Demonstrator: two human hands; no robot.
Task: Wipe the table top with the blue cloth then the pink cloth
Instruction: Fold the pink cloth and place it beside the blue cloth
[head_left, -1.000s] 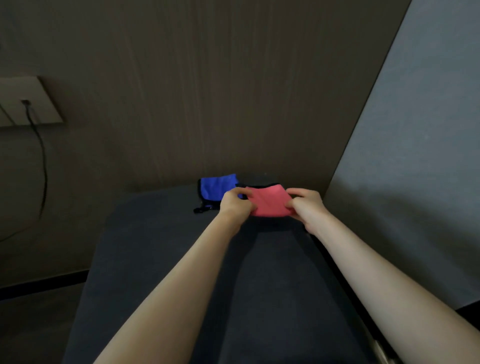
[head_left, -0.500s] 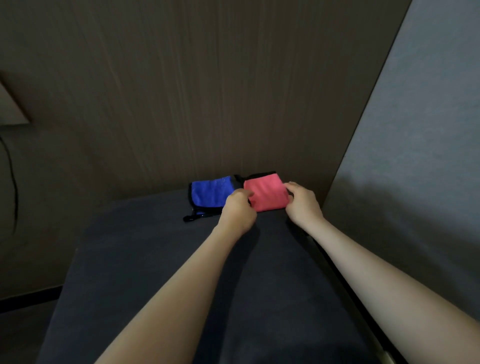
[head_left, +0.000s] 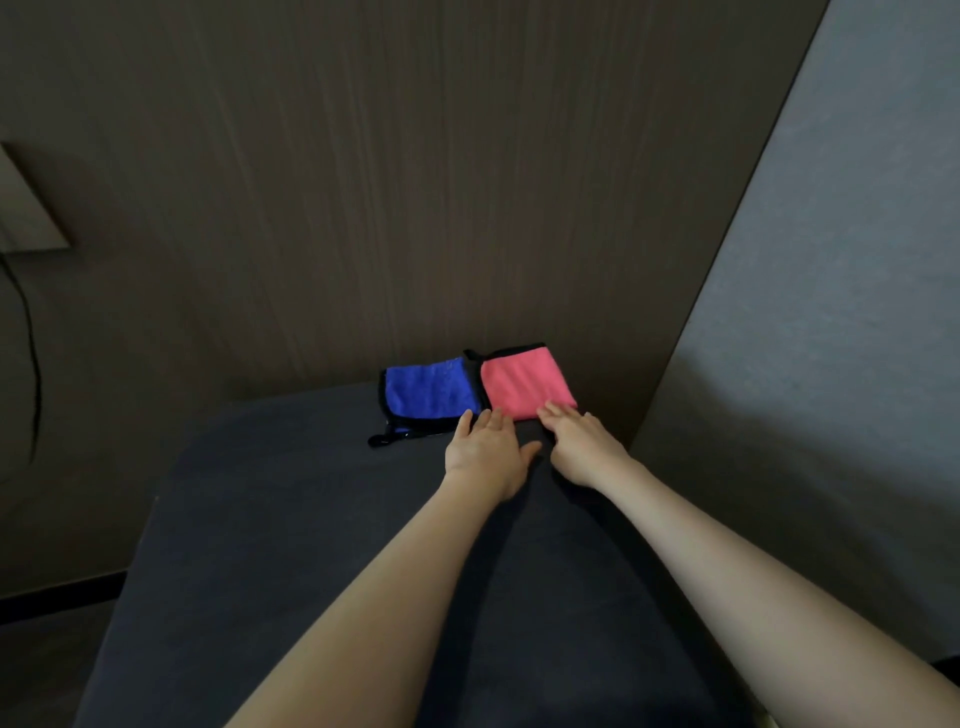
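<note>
I face a dark wood-grain wall panel (head_left: 363, 182); a grey wall (head_left: 841, 312) stands at my right, a pale plate (head_left: 26, 208) with a black cable (head_left: 28, 353) at my left.

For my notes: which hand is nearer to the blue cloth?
Left. The left hand lies at the blue cloth's near right corner; the right hand lies beyond it, fingertips at the pink cloth.
</note>
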